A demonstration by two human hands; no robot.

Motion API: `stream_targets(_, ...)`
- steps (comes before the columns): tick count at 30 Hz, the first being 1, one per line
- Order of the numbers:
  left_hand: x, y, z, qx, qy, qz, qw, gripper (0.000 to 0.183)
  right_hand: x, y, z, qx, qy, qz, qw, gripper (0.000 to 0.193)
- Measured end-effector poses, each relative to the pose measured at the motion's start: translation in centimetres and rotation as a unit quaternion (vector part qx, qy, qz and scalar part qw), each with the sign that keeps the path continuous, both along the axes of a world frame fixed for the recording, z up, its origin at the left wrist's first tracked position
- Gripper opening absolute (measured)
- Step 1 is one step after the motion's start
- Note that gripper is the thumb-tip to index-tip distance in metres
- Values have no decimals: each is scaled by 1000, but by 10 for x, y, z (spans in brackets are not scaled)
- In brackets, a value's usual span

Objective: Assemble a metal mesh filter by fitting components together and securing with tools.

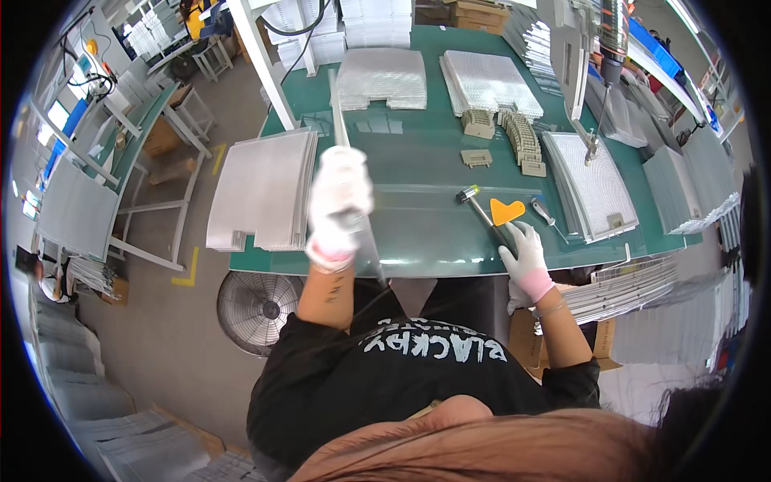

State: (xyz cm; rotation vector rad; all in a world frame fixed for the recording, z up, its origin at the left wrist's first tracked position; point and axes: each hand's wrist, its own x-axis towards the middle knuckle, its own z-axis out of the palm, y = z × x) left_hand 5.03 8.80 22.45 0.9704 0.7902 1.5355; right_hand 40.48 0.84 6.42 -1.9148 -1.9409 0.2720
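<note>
My left hand [344, 197], in a white glove and smeared by motion, is closed around a long narrow light-grey strip [339, 112] that runs from the far side of the table to its front edge. My right hand [528, 261], gloved in white with a pink cuff, is at the front of the table. Its thumb and fingers are around the dark handle end of a small mallet [479, 210] with a yellow-and-black head. Just beyond these fingers lies a yellow scraper [507, 212]. A screwdriver [544, 211] rests to the right of it.
Stacks of light mesh panels stand on the green table [418, 161]: left [261, 189], far middle [381, 78], far right [490, 80] and right [590, 185]. Beige plastic clips [522, 142] lie in rows. A hanging power driver [614, 40] is at right; a floor fan [271, 309] stands left.
</note>
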Motion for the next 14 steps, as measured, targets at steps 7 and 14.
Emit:
stream_targets(7, -22, 18, -23, 406, -368, -164, 821, 61, -18, 22, 1, 221, 252, 36, 941, 66)
stream_targets(14, -13, 42, -67, 225, -270, -230, 907, 60, 15, -23, 7, 102, 530, -35, 841, 50)
